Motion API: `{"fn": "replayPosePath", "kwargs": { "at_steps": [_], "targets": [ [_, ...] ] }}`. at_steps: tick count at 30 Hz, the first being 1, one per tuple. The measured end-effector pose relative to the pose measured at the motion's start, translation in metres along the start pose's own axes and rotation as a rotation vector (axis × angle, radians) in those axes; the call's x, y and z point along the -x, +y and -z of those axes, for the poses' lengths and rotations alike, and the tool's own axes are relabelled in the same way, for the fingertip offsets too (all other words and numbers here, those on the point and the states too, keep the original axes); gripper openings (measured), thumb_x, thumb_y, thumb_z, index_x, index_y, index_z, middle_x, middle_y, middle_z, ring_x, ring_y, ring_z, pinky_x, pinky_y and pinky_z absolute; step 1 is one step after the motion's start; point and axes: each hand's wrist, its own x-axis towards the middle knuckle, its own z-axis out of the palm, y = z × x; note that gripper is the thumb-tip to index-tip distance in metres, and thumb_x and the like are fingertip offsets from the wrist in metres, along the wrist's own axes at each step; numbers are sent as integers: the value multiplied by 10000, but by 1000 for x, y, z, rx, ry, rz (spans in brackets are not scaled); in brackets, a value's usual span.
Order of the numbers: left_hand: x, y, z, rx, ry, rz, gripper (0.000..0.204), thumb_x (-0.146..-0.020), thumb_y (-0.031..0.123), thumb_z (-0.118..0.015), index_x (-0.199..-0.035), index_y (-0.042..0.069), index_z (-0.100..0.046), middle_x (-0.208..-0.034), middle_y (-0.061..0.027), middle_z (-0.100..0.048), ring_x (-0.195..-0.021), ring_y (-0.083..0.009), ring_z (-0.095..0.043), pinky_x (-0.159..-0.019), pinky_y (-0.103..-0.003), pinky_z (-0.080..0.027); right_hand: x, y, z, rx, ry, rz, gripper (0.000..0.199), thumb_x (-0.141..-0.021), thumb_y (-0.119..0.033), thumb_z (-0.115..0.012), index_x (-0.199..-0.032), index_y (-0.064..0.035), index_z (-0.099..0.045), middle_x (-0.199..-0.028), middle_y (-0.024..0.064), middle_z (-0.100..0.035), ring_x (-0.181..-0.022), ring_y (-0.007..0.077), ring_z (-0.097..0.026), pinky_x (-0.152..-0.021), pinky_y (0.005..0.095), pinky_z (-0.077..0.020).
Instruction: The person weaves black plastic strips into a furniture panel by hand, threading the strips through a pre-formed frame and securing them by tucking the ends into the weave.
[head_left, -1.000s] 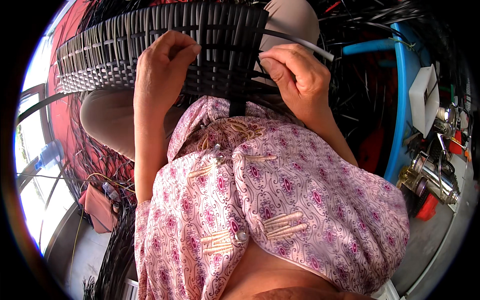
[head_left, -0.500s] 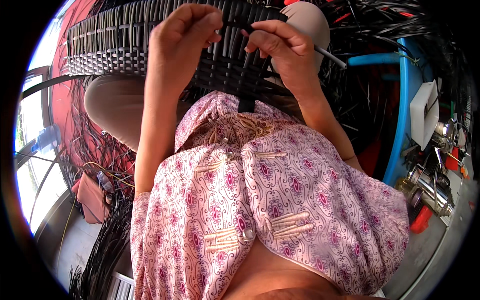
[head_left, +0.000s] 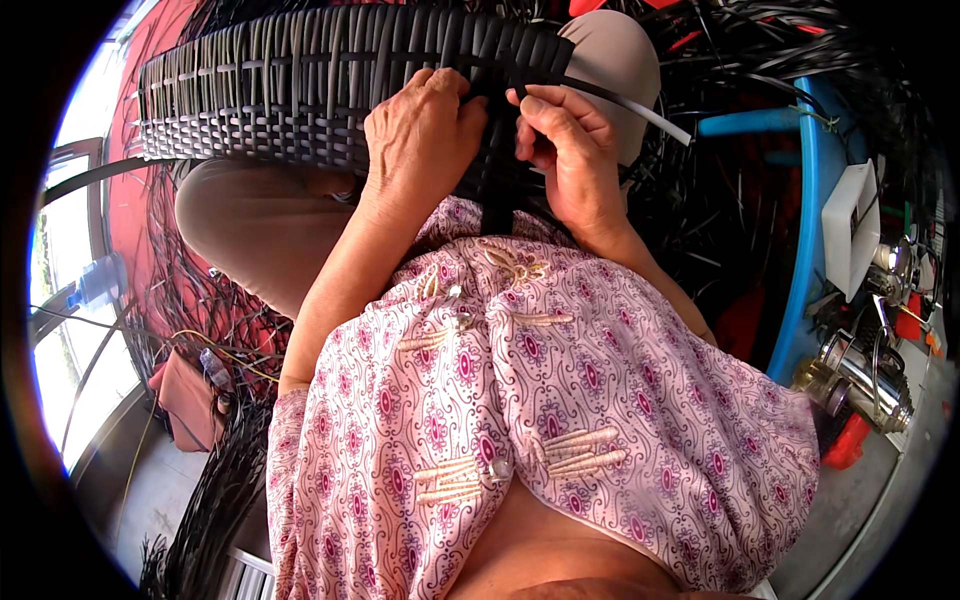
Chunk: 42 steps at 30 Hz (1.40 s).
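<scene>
A curved piece of black wicker weaving (head_left: 250,100) lies across my lap, with upright strips and denser rows along its near edge. My left hand (head_left: 420,135) rests on the weave right of its middle, fingers curled in; what they grip is hidden beneath them. My right hand (head_left: 572,150) is close beside it, thumb and forefinger brought together against the weave and the other fingers curled. What that pinch holds is too dark to make out. A loose flat strip (head_left: 640,108) extends rightward from the weave, just beyond my right hand.
Black strips (head_left: 220,480) lie in a bundle at left, with more piled at far right. A blue frame (head_left: 800,250), a white container (head_left: 850,230) and a steel flask (head_left: 870,370) stand at right. A pink cloth (head_left: 185,400) lies left, by a window.
My left hand has come down from above the weave and moved right onto it. My right hand has lowered slightly; the loose strip now shows more of its length beyond it.
</scene>
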Motion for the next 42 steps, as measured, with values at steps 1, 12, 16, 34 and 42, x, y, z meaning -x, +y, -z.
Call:
{"fn": "replayPosePath", "kwargs": {
  "at_steps": [1,12,16,34,42],
  "targets": [
    [0,1,0,-3,1,2,214,-862,248,-652,-898,37,-656,-894,-138,-671,-800,-344,-667,-683,-443,-515,-2,3,2,-20,-5,3,208,-934,-161,-621,-1056,-4,-680,-719,6,-597,-639,74,-553,-527,198,-375],
    [0,0,-4,106,36,-5,187,-891,198,-581,-894,23,-647,-895,-157,-676,-796,-369,-659,-699,-459,-513,-6,-3,-5,272,16,-12,255,-922,-78,-613,-1151,34,-630,-748,25,-651,-618,77,-602,-546,213,-494],
    [1,4,-4,91,25,-16,185,-902,178,-569,-937,14,-647,-914,-168,-676,-837,-372,-656,-725,-452,-508,-6,-5,-3,428,4,36,286,-891,-54,-616,-1155,57,-620,-709,41,-656,-611,81,-617,-574,233,-523],
    [3,3,-6,146,19,0,196,-898,168,-552,-942,5,-652,-935,-168,-679,-885,-360,-656,-775,-443,-514,0,-5,6,599,-131,113,239,-890,-30,-614,-1120,24,-653,-716,129,-696,-641,176,-689,-623,303,-535],
    [2,-1,-7,194,32,-9,209,-879,140,-623,-1013,-14,-669,-923,-181,-704,-840,-327,-693,-739,-382,-533,-7,0,6,741,-101,198,227,-883,-41,-602,-1094,2,-674,-697,139,-689,-622,232,-682,-639,339,-536]
  ]
}}
